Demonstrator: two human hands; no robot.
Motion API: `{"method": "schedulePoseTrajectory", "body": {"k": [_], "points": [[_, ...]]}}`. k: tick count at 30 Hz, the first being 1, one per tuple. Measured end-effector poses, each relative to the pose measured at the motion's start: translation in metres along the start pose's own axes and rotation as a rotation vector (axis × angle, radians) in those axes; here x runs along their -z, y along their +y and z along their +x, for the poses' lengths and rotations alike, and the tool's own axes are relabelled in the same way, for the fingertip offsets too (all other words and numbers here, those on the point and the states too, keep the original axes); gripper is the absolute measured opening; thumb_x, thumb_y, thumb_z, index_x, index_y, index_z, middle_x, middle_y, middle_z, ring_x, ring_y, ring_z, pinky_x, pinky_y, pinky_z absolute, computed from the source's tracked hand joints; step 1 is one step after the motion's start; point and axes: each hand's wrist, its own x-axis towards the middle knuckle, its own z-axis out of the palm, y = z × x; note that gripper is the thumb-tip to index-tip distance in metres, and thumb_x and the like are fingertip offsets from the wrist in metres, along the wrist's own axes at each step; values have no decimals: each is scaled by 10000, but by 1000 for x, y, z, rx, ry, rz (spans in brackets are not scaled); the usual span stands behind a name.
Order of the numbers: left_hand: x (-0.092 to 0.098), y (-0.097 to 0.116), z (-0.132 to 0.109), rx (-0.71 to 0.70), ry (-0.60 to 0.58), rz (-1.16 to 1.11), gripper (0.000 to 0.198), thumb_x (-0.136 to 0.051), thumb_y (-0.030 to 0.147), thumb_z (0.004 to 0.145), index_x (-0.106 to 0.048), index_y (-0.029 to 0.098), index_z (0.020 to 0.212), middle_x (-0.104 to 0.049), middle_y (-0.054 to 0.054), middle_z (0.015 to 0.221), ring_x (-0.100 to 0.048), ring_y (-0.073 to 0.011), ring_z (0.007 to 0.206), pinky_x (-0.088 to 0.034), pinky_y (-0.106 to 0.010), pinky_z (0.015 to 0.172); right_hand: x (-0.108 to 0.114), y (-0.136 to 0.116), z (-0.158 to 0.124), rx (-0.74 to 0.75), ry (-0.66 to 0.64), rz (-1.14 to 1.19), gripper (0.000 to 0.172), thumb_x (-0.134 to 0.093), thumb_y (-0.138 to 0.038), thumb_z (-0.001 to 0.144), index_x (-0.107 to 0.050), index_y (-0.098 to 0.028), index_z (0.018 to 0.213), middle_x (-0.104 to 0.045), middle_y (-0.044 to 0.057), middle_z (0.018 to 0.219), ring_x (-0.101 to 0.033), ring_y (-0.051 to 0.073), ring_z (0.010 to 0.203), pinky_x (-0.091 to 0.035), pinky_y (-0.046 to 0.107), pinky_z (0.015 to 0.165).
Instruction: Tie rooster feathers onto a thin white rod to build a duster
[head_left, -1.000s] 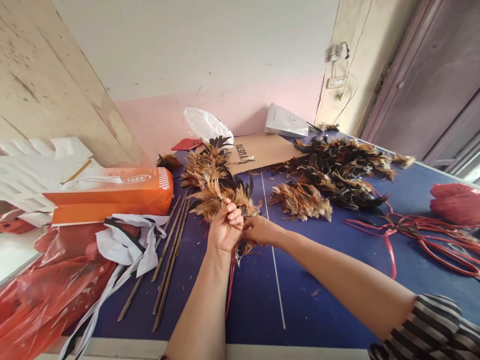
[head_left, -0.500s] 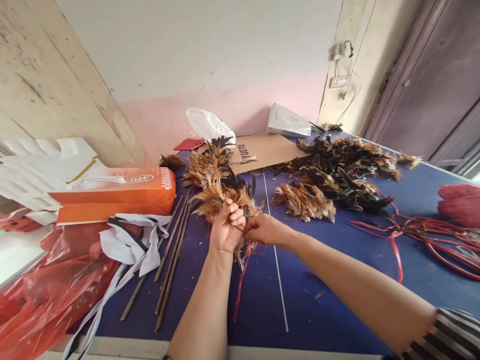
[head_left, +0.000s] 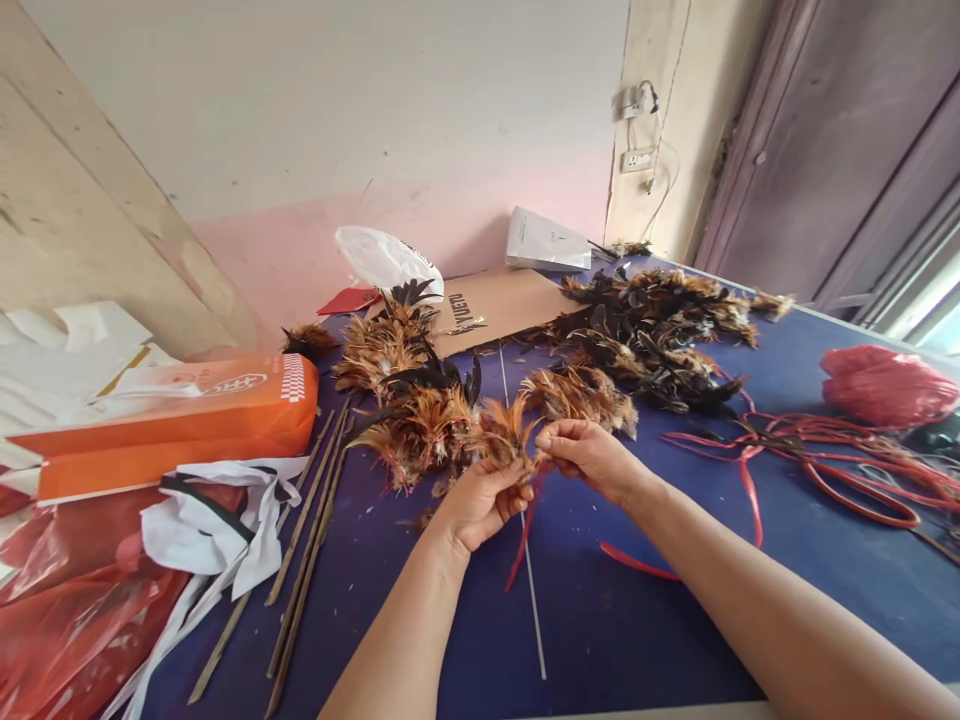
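My left hand [head_left: 487, 500] is closed around the base of a small bunch of brown feathers [head_left: 504, 428], whose tips fan upward. Close beside it, my right hand [head_left: 585, 455] has thumb and fingertips pinched together at the bunch's base; whatever is between them is too small to make out. A red plastic string [head_left: 523, 540] hangs down below the hands. Just behind my left hand lies a thick garland of brown and black feathers [head_left: 424, 425]. A loose pile of brown feathers [head_left: 585, 395] is beyond my right hand.
Thin sticks [head_left: 307, 560] lie left, near a white cloth strip [head_left: 202, 530] and an orange bag [head_left: 247, 435]. Behind are cardboard [head_left: 510, 300] and a dark feather heap [head_left: 667, 310]. Tangled red string [head_left: 817, 450] and a pink bundle [head_left: 889, 385] lie right on the blue table [head_left: 600, 640].
My view has turned to the right. My left hand has rolled over from palm-up and moved right with the feathers, which now show upright. The right hand stays beside it, pinching.
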Motion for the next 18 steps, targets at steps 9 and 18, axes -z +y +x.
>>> {"method": "schedulePoseTrajectory", "body": {"k": [9, 18], "points": [[2, -3, 5, 25, 77, -6, 73, -640, 133, 698, -650, 70, 734, -623, -74, 697, -548, -55, 525, -408, -120, 443, 7, 6, 3, -44, 100, 159, 297, -661, -423, 641, -547, -165, 733, -581, -17, 681, -457, 43, 460, -317, 171, 400], [-1, -3, 5, -74, 122, 172, 187, -696, 238, 640, -664, 99, 761, -640, -65, 721, -562, -75, 542, -409, -146, 454, -1, 8, -4, -6, 103, -133, 299, -672, -371, 624, -573, -157, 808, -524, -28, 561, -429, 60, 430, -283, 169, 357]]}}
